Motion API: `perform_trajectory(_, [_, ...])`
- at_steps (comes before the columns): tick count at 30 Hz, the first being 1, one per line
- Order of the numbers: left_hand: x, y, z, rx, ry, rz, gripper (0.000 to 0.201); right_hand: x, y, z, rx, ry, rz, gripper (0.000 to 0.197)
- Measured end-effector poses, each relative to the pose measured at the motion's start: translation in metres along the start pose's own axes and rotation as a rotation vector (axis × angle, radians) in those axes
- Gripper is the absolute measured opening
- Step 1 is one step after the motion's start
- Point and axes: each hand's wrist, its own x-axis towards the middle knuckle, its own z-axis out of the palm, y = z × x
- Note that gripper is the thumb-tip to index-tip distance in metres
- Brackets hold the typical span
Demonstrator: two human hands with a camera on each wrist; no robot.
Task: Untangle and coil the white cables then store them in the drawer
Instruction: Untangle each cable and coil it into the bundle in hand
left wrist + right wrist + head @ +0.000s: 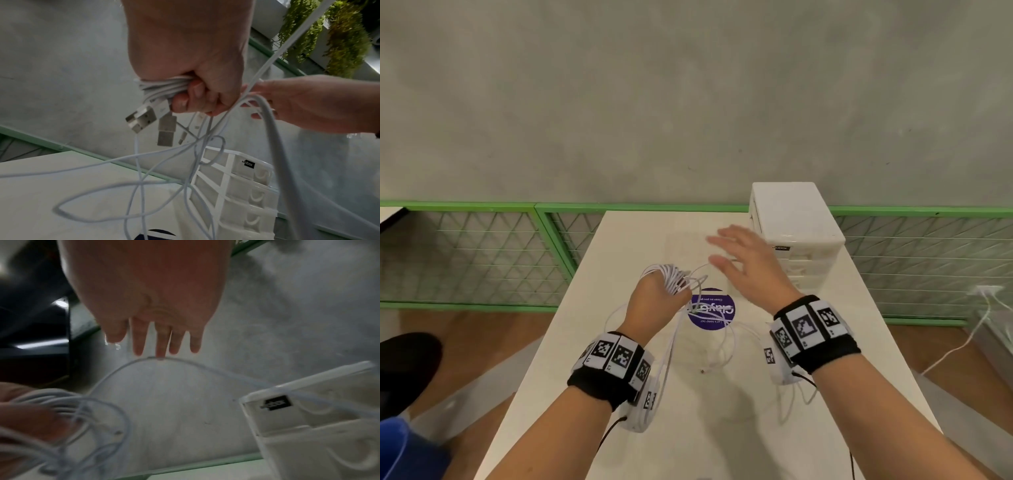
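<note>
My left hand (657, 301) grips a coil of white cables (671, 279) wound round its fingers, held above the pale table (619, 359). In the left wrist view the coil (160, 86) sits in that fist (195, 65), and USB plugs (144, 120) stick out below it. Loose strands (667, 356) hang from it down to the table. My right hand (739, 257) hovers just right of the coil with straight, spread fingers. One strand (185, 361) arches across, touching its middle fingertip (161, 353). The white drawer unit (794, 219) stands at the back right, its drawers closed.
A round purple sticker (710, 311) lies on the table under the hands, with more loose cable (722, 356) beside it. A green mesh fence (482, 246) runs behind the table. A blue object (397, 448) sits at the lower left, and another white cable (962, 342) on the floor at right.
</note>
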Motion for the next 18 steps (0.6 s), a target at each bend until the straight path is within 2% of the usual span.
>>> perform_trajectory(2, [0.001, 0.0, 0.002, -0.023, -0.002, 0.004, 0.037, 0.002, -0.009, 0.008, -0.078, -0.14, 0.004, 0.031])
perform_trajectory(5, [-0.001, 0.0, 0.004, -0.051, -0.009, 0.012, 0.034, 0.005, -0.018, 0.009, 0.01, -0.148, 0.022, 0.023])
perform_trajectory(9, [-0.003, -0.008, 0.009, -0.062, -0.009, 0.01, 0.026, 0.01, -0.035, 0.006, 0.118, -0.28, -0.001, 0.02])
perform_trajectory(11, [-0.001, -0.012, 0.015, -0.074, -0.019, -0.019, 0.023, 0.01, -0.046, 0.004, 0.327, -0.222, 0.057, 0.019])
perform_trajectory(14, [0.003, -0.012, 0.02, -0.052, -0.027, -0.074, 0.022, 0.01, -0.055, -0.003, 0.515, -0.093, 0.089, 0.019])
perform_trajectory(18, [0.004, -0.02, 0.016, 0.038, -0.029, -0.127, 0.018, 0.014, -0.044, -0.026, 0.678, 0.267, 0.103, 0.019])
